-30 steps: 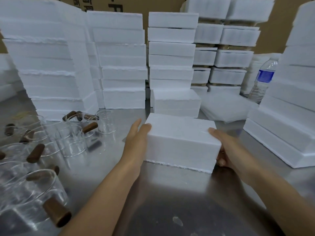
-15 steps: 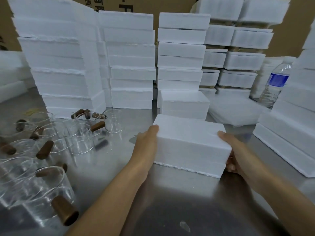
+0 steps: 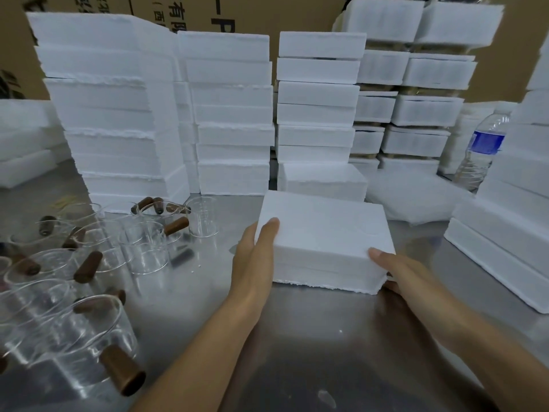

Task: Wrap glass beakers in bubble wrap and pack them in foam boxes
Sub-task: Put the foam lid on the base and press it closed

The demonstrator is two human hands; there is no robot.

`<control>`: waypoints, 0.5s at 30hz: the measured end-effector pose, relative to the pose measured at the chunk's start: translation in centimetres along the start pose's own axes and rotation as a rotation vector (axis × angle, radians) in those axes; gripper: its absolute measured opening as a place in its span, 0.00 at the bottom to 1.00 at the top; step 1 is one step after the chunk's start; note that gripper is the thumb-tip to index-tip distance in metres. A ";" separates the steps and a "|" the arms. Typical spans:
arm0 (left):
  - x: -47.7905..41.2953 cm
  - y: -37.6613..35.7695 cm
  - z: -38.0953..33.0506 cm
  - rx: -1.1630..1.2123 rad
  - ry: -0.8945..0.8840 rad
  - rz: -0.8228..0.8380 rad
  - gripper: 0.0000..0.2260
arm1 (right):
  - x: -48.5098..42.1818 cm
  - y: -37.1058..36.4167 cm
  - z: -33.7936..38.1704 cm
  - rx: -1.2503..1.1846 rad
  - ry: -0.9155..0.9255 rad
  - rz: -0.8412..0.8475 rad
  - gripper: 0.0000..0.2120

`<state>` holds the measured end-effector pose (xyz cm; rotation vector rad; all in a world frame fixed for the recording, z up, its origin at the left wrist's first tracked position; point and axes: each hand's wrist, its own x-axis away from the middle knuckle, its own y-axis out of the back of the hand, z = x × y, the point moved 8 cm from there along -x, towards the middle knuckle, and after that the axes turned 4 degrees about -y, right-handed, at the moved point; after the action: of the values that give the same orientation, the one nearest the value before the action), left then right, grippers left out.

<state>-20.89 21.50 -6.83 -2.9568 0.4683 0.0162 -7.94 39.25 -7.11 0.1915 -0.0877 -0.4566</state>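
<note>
Steel table (image 3: 297, 367) fills the lower field, with a printed cardboard wall (image 3: 297, 13) behind at 12 o'clock. Foam box stacks (image 3: 231, 114) stand in columns from 10 to 1 o'clock, closing off the back of the table. A further stepped stack (image 3: 505, 233) walls the 3 o'clock side. The foam box (image 3: 323, 230) in hand sits on the table just right of centre, directly in front of the lowest box of the middle column. Its long axis runs roughly 9 to 3 o'clock, the broad face is up, and a seam shows along the near side. It is closed, so its contents cannot be seen. A pile of white wrapping sheets (image 3: 416, 194) lies at 2 o'clock, between the box and the side stack. Glass beakers (image 3: 142, 248) with brown handles cluster from 7 to 10 o'clock, upright and empty, their handles pointing various ways. A water bottle (image 3: 481, 150) with a blue label stands at 2 o'clock, partly hidden by the side stack. The left hand (image 3: 255, 263) clasps the box's 9 o'clock end, thumb on the top edge. The right hand (image 3: 407, 272) grips the near 4 o'clock corner, thumb on top, fingers curled under.
</note>
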 end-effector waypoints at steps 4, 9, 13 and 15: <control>0.4 -0.1 0.7 0.080 0.125 0.068 0.24 | -0.5 0.2 -0.3 -0.144 0.012 -0.006 0.20; 0.4 -0.7 0.5 0.240 0.278 0.239 0.22 | -0.6 0.8 0.1 -0.331 0.040 -0.055 0.16; 0.6 -0.7 0.4 0.240 0.297 0.276 0.18 | -0.4 0.6 0.4 -0.375 0.043 -0.039 0.29; 0.8 -0.5 0.6 0.207 0.305 0.242 0.17 | -0.5 0.7 0.4 -0.420 0.032 -0.049 0.28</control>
<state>-20.02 21.79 -7.35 -2.6898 0.8110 -0.4340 -8.18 40.02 -6.62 -0.2120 0.0455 -0.5108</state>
